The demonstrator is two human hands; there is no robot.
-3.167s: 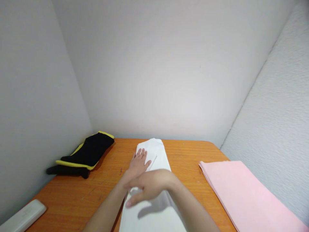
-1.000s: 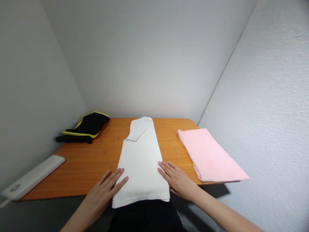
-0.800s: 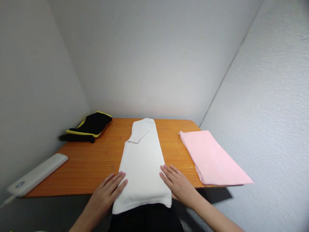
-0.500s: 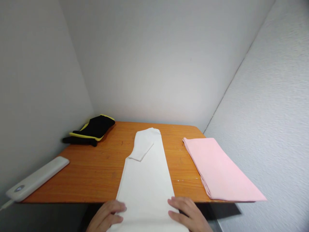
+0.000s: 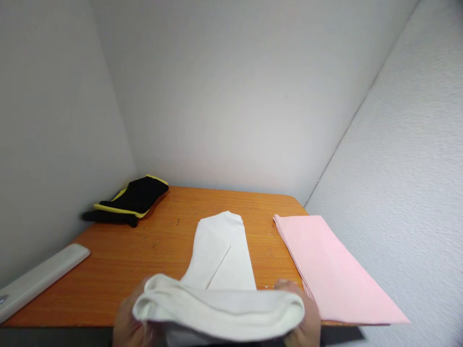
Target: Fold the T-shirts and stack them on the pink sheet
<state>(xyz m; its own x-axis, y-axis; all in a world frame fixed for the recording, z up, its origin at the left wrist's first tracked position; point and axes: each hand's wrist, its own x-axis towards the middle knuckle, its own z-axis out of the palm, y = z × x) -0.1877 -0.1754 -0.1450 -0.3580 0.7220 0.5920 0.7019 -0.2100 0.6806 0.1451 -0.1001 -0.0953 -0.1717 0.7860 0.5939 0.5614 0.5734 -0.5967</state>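
A white shirt, folded lengthwise with a sleeve laid across it, runs along the middle of the table. Its near end is lifted off the tabletop and shows a thick, curled hem facing me. My left hand is closed around the left side of this raised end, and my right hand grips the right side. Both hands are a little blurred, and the cloth hides part of the fingers. The far part of the shirt lies flat on the wood.
On the orange wooden table, a folded pink cloth lies at the right, its corner past the front edge. A black and yellow garment sits at the back left. A long white device lies at the left edge. Walls enclose the table.
My hands lay flat on the shirt's near end before. Now they have taken hold of that end and raised it, bending it up toward the far part. The view has tilted up slightly.
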